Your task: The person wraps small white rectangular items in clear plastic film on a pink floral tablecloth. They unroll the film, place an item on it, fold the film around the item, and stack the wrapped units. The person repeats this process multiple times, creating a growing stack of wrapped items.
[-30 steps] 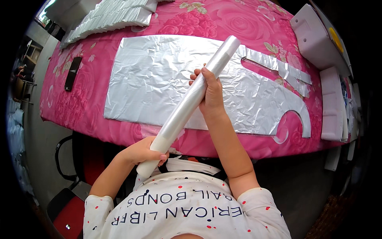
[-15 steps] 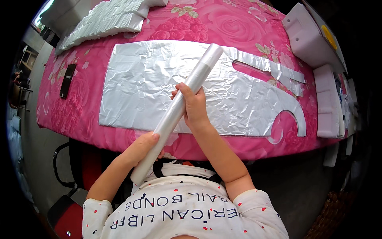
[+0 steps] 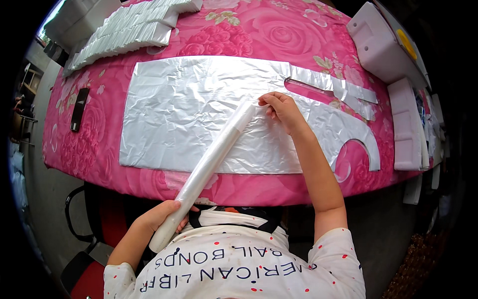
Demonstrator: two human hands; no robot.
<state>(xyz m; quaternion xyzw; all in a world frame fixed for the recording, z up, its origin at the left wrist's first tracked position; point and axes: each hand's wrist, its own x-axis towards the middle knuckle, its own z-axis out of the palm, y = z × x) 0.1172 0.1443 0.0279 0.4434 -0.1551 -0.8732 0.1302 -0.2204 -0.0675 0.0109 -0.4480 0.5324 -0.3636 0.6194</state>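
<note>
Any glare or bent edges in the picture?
In the head view, glare streaks the crinkled silvery sheet; also there, the near edge of the pink tablecloth bows, likely fisheye distortion, and the corners are black; the head view's pale shine leaves unclear whether the right hand touches the roll.

The roll (image 3: 206, 167) is milky white, the sheet (image 3: 174, 114) silver, and the cloth (image 3: 291, 35) pink with a rose-and-leaf pattern in deeper and paler tones. The shirt (image 3: 231, 274) is white, patterned with red and dark dots and dark lettering; the stack (image 3: 124, 32) and foam (image 3: 378, 42) are white, the seat (image 3: 89, 279) red.
</note>
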